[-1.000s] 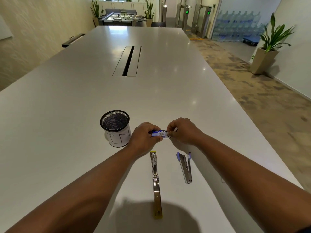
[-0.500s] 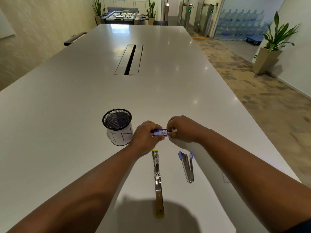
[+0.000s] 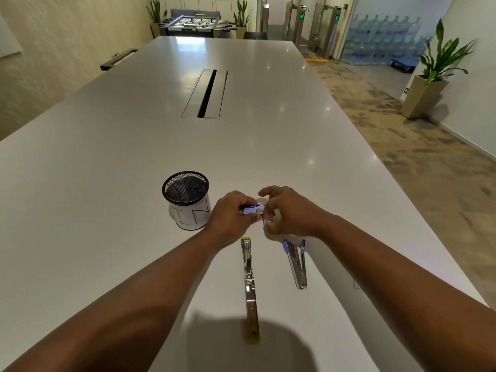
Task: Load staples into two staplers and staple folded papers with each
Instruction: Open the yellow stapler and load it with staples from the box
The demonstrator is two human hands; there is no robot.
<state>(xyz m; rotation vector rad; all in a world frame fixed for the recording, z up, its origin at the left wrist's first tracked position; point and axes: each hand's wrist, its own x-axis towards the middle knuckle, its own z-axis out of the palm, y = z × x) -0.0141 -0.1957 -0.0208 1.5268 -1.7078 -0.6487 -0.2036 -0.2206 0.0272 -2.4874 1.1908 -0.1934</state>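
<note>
Head view: left hand (image 3: 228, 217) grip pinches staple box (image 3: 253, 209), long axis left-right; right hand (image 3: 288, 210) apparently pinching its end.

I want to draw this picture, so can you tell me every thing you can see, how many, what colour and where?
table: 1, white, fills the view
cable slot: 1, grey with a dark gap, table middle
mesh cup: 1, black rim, white paper marked IN, left of the hands
staple box: 1, blue and white, between the hands
yellow stapler: 1, silver with yellow ends, opened flat, near edge
blue stapler: 1, silver with blue tips, right of the yellow one
potted plants: 3, green; one right, two far end
foosball table: 1, far end
water bottles: many, blue, behind glass
left hand: pinches the box
right hand: fingers at the box's end
</note>
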